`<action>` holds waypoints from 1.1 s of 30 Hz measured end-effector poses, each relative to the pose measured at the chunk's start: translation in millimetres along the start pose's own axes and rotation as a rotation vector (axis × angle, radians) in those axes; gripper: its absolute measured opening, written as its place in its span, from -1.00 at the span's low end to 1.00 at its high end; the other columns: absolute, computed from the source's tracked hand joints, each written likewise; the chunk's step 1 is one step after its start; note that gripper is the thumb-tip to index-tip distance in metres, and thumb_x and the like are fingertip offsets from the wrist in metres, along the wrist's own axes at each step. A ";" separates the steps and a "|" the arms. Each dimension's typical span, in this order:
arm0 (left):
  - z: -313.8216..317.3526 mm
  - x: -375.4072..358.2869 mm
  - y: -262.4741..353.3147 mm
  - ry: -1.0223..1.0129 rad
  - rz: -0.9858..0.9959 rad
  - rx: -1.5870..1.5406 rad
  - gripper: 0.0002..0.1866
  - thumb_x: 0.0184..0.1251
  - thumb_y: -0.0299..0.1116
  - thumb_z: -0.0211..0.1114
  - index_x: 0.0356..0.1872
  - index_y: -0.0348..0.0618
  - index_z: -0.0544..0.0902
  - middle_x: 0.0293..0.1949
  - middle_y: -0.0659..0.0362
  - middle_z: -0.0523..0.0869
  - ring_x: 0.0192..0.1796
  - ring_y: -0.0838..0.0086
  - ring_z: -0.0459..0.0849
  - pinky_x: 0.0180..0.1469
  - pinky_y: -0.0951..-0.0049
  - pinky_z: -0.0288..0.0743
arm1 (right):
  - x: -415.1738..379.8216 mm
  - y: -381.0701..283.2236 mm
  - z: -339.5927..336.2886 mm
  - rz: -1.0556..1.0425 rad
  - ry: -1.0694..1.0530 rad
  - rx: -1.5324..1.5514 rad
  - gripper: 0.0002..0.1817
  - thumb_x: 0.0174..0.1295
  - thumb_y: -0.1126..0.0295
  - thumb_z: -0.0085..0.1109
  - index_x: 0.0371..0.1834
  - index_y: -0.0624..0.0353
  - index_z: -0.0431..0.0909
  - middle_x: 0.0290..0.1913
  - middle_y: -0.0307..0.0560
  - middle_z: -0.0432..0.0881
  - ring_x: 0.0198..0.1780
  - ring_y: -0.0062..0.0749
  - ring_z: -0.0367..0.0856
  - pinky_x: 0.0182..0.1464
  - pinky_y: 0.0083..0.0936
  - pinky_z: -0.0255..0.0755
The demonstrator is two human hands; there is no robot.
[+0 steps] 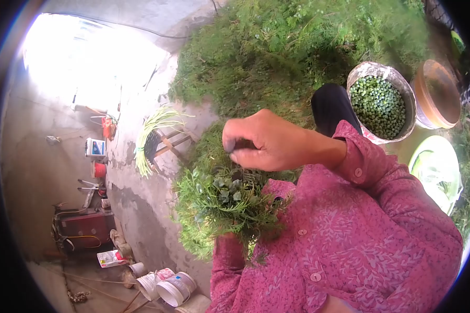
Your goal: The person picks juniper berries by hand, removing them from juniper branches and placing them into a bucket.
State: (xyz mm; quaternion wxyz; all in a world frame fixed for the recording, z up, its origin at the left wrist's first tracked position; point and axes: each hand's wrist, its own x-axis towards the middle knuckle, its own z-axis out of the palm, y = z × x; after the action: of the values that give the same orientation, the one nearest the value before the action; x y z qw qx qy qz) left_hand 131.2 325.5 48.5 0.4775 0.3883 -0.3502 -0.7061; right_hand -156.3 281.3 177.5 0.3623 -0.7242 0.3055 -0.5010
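Observation:
My right hand (263,141) is closed in a pinch over the greenery, thumb and fingers curled together. Something dark shows at the fingertips, but I cannot tell whether it is held. Just below is a leafy evergreen branch (214,208) bearing a cluster of bluish-green cones (227,190). It lies across the end of my left sleeve (227,261), held up in front of the pink shirt. The branch's leaves hide my left hand. At the upper right, a bucket (410,99) holds many picked green cones (376,107).
Cut evergreen foliage (297,47) is heaped ahead. Beside the bucket stand a brown-and-white tub (428,120) and a pale green basin (418,156). Leftward are a stool (173,143) draped with light green strands (146,141), a red machine (86,231) and white buckets (175,289).

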 end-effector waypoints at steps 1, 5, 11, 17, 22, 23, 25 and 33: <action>2.5 3.2 -3.4 -0.003 0.002 -0.008 -0.52 0.06 -0.26 0.24 0.05 -0.16 0.45 -0.06 0.17 0.55 -0.11 0.43 0.55 -0.14 0.42 0.51 | -0.7 -1.2 2.3 0.046 0.087 0.002 -0.86 0.05 0.45 0.13 -0.34 0.26 0.45 -0.50 -0.08 0.53 -0.50 -0.50 0.47 -0.43 -0.56 0.33; -3.1 -3.0 -8.3 -0.003 0.014 -0.035 -0.52 0.06 -0.24 0.24 0.05 -0.15 0.44 -0.06 0.18 0.54 -0.11 0.43 0.55 -0.14 0.42 0.51 | -2.8 -2.3 9.8 0.095 0.223 0.125 -0.89 0.12 0.47 0.08 -0.31 0.25 0.45 -0.43 -0.12 0.54 -0.45 -0.58 0.47 -0.43 -0.57 0.33; -22.2 -17.7 2.2 -0.010 0.015 -0.057 -0.51 0.07 -0.23 0.25 0.06 -0.14 0.44 -0.05 0.18 0.54 -0.11 0.43 0.55 -0.14 0.42 0.51 | 0.2 9.0 -20.6 -0.016 0.620 0.201 -0.88 0.14 0.48 0.06 -0.27 0.25 0.49 -0.43 -0.22 0.56 -0.39 -0.57 0.53 -0.39 -0.65 0.41; -40.5 -38.1 7.2 -0.023 0.016 -0.083 -0.51 0.08 -0.21 0.25 0.06 -0.13 0.44 -0.05 0.19 0.54 -0.11 0.44 0.54 -0.15 0.43 0.51 | -36.3 26.7 -20.9 0.521 0.024 1.126 -0.79 0.13 0.43 0.15 -0.20 0.25 0.47 -0.43 -0.23 0.52 -0.44 -0.65 0.50 -0.48 -0.70 0.44; -26.4 -13.7 4.4 -0.046 0.009 -0.087 -0.51 0.08 -0.19 0.25 0.06 -0.13 0.44 -0.05 0.19 0.54 -0.11 0.44 0.54 -0.15 0.43 0.51 | -35.5 8.7 -0.8 0.518 -0.200 0.966 -0.78 0.12 0.39 0.19 -0.21 0.26 0.46 -0.49 -0.27 0.49 -0.57 -0.72 0.39 -0.60 -0.75 0.24; -24.2 -9.6 3.9 -0.052 0.013 -0.090 -0.51 0.08 -0.19 0.25 0.06 -0.13 0.44 -0.05 0.19 0.54 -0.11 0.44 0.54 -0.15 0.43 0.51 | -34.3 9.3 -0.3 0.455 -0.232 0.935 -0.77 0.12 0.37 0.21 -0.22 0.26 0.47 -0.51 -0.29 0.49 -0.60 -0.73 0.35 -0.63 -0.76 0.17; -30.9 -26.9 10.4 -0.057 0.021 -0.101 -0.51 0.09 -0.18 0.25 0.06 -0.12 0.44 -0.05 0.19 0.54 -0.11 0.45 0.54 -0.15 0.43 0.51 | -33.0 10.4 -1.3 0.431 -0.240 0.923 -0.78 0.14 0.33 0.20 -0.28 0.25 0.49 -0.56 -0.33 0.47 -0.62 -0.73 0.35 -0.63 -0.71 0.18; -29.1 -4.1 4.1 -0.064 0.038 -0.141 -0.50 0.10 -0.16 0.25 0.07 -0.11 0.44 -0.04 0.20 0.53 -0.10 0.45 0.54 -0.16 0.43 0.52 | -31.7 -11.2 -25.5 0.283 0.355 0.214 -0.83 0.25 0.38 0.03 -0.44 0.17 0.55 -0.59 -0.28 0.51 -0.64 -0.75 0.41 -0.67 -0.77 0.21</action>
State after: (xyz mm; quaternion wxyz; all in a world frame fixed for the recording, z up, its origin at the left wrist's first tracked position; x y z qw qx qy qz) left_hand 159.5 324.6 39.7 0.5054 0.3242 -0.3219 -0.7320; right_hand -189.4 307.4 176.8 0.4442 -0.5325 0.4080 -0.5938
